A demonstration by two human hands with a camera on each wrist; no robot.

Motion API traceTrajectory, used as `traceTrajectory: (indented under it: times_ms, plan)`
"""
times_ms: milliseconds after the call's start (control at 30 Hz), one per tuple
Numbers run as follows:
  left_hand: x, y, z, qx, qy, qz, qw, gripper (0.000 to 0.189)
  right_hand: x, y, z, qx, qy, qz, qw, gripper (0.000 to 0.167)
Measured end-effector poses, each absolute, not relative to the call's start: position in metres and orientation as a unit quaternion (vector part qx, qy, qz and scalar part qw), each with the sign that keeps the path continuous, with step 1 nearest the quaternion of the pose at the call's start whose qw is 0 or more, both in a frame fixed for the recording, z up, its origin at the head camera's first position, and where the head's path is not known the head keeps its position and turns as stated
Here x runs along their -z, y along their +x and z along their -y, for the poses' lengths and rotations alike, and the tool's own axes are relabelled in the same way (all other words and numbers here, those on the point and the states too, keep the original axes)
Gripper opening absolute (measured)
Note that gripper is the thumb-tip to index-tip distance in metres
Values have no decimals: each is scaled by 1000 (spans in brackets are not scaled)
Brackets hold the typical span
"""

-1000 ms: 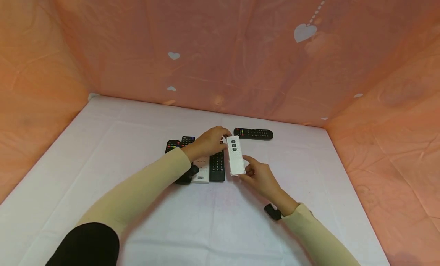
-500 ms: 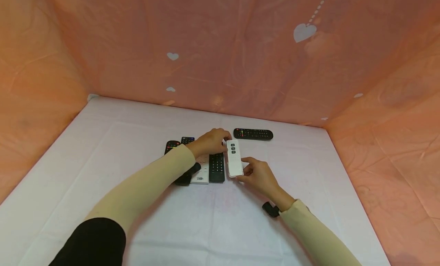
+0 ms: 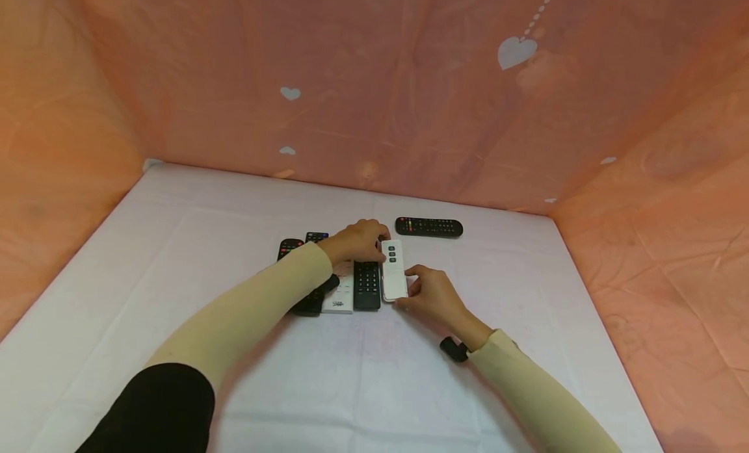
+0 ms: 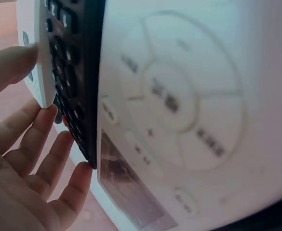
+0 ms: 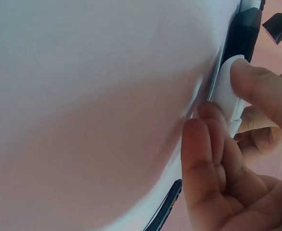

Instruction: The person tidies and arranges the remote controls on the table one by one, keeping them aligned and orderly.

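Observation:
A slim white remote control [image 3: 394, 281] with a few dark buttons lies at the right end of a row of remotes. My left hand [image 3: 358, 240] pinches its far end, thumb on the face and fingertips at the edge in the left wrist view. The near end is held by my right hand [image 3: 434, 296]; in the right wrist view its thumb presses the white remote [image 5: 226, 91] from one side. Just left of it lies a black remote [image 3: 367, 287] with number keys. Beyond that is a wider white remote [image 4: 213, 110], partly hidden by my left arm in the head view.
Black remotes with coloured buttons [image 3: 289, 246] lie at the row's left end, half covered by the left sleeve. Another black remote [image 3: 429, 227] lies crosswise behind the row. Orange cloth walls [image 3: 351, 115] border the white tabletop [image 3: 363, 375] at the back and sides.
Both hands have brought the slim white remote slightly left and down, closer alongside the black remote with number keys. The other remotes stay where they were.

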State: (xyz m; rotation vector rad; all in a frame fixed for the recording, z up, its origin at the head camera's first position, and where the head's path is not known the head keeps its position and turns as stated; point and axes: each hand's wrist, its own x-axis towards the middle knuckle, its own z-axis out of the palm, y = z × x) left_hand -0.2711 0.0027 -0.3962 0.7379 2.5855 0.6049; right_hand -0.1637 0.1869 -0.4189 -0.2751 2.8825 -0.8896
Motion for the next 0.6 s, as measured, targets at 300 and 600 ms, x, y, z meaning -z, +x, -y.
traceTrajectory:
  times_ms: [300, 600]
  plan:
    - [398, -273, -2, -203, 257, -924, 199, 47, 419, -166, -182, 267, -87, -957, 68, 59]
    - [398, -273, 0, -201, 259, -921, 209, 48, 416, -165, -181, 245, -84, -960, 103, 58]
